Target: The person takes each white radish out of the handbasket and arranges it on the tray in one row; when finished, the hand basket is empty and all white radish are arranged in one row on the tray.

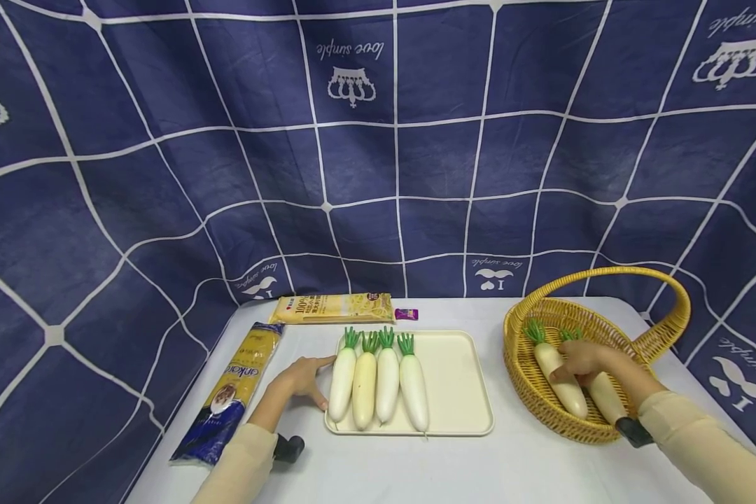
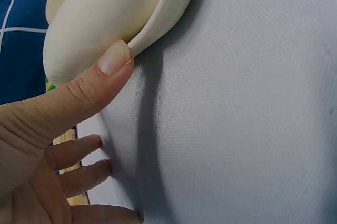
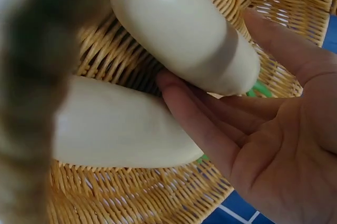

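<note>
Several white radishes with green tops, such as this radish (image 1: 387,385), lie side by side on the left part of a cream tray (image 1: 456,385). My left hand (image 1: 302,381) is at the tray's left edge with fingers spread. Its thumb (image 2: 113,61) touches the rim beside the outermost radish. Inside a wicker basket (image 1: 523,374) lie two more radishes. My right hand (image 1: 586,360) reaches in over them. Its fingers (image 3: 195,119) extend straight between the two, while the thumb is on the far side of the left basket radish (image 3: 179,29). The right basket radish (image 3: 121,124) lies along the fingers' outer side.
A blue and gold pasta packet (image 1: 229,392) lies left of the tray. Behind the tray are a yellow noodle packet (image 1: 330,308) and a small purple packet (image 1: 406,314). The basket's tall handle (image 1: 605,271) arches over its far side. A blue checked cloth (image 1: 428,168) hangs behind the table.
</note>
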Action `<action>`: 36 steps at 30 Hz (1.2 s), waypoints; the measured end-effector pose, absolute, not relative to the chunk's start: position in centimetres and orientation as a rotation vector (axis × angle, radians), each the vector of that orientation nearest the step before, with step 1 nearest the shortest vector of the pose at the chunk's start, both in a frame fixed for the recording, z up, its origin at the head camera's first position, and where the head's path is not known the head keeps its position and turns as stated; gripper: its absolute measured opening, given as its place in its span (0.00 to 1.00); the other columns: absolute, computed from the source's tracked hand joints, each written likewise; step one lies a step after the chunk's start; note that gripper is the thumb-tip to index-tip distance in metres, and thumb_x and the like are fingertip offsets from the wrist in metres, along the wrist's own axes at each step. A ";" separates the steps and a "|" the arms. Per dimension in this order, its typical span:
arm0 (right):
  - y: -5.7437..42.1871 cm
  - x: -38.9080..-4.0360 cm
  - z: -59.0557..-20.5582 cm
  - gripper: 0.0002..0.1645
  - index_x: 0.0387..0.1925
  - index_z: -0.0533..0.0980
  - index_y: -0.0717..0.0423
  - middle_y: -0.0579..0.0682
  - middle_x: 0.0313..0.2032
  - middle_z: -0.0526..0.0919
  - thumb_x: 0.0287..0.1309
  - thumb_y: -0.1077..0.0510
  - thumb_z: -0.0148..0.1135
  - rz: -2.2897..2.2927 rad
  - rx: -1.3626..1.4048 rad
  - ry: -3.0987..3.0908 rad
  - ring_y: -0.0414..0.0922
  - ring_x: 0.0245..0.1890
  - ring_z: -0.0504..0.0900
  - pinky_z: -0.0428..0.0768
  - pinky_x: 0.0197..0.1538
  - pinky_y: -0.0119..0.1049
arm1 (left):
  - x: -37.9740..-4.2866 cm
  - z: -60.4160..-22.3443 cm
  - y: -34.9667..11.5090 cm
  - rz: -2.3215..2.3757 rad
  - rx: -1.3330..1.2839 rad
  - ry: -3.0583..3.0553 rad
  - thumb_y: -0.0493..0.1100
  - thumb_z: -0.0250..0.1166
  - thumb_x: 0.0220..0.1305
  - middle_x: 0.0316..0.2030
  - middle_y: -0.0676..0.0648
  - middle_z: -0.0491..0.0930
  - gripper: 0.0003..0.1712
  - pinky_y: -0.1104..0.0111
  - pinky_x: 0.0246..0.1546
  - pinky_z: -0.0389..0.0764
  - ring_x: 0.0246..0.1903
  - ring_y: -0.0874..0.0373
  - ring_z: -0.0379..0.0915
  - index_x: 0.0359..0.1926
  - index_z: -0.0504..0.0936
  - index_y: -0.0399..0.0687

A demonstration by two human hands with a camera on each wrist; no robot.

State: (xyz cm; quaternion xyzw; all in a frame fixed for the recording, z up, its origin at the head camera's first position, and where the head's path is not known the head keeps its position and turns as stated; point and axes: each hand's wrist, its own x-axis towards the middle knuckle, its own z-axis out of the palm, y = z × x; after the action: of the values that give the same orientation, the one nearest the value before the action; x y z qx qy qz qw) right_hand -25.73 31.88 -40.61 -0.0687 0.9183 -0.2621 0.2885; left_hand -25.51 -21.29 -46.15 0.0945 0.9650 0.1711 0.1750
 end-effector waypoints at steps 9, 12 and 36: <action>31.3 -25.9 -41.2 0.33 0.48 0.58 0.83 0.63 0.34 0.71 0.54 0.61 0.64 -0.684 -0.131 2.426 0.50 0.29 0.79 0.86 0.33 0.43 | -25.6 -46.3 -21.3 0.491 0.260 2.730 0.49 0.82 0.22 0.57 0.34 0.73 0.61 0.43 0.60 0.66 0.60 0.35 0.65 0.66 0.68 0.49; 31.2 -26.0 -41.4 0.31 0.47 0.59 0.82 0.63 0.35 0.72 0.54 0.62 0.64 -0.680 -0.133 2.419 0.50 0.30 0.80 0.86 0.33 0.42 | -25.7 -46.3 -21.3 0.480 0.267 2.734 0.49 0.82 0.22 0.57 0.34 0.73 0.61 0.43 0.60 0.66 0.60 0.35 0.64 0.66 0.68 0.49; 32.4 -25.4 -41.4 0.50 0.58 0.46 0.87 0.72 0.40 0.70 0.51 0.58 0.65 -0.737 -0.182 2.518 0.50 0.28 0.80 0.85 0.27 0.42 | -25.4 -46.2 -21.2 0.488 0.249 2.736 0.48 0.82 0.22 0.57 0.34 0.73 0.61 0.42 0.59 0.66 0.59 0.34 0.65 0.66 0.68 0.49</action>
State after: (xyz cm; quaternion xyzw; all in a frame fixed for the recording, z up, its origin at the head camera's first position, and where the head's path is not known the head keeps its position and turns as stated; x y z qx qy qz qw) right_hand -25.42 32.36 -41.43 -0.0670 0.9262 -0.2713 0.2531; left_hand -25.35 -21.23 -46.22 0.0878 0.9655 0.1721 0.1746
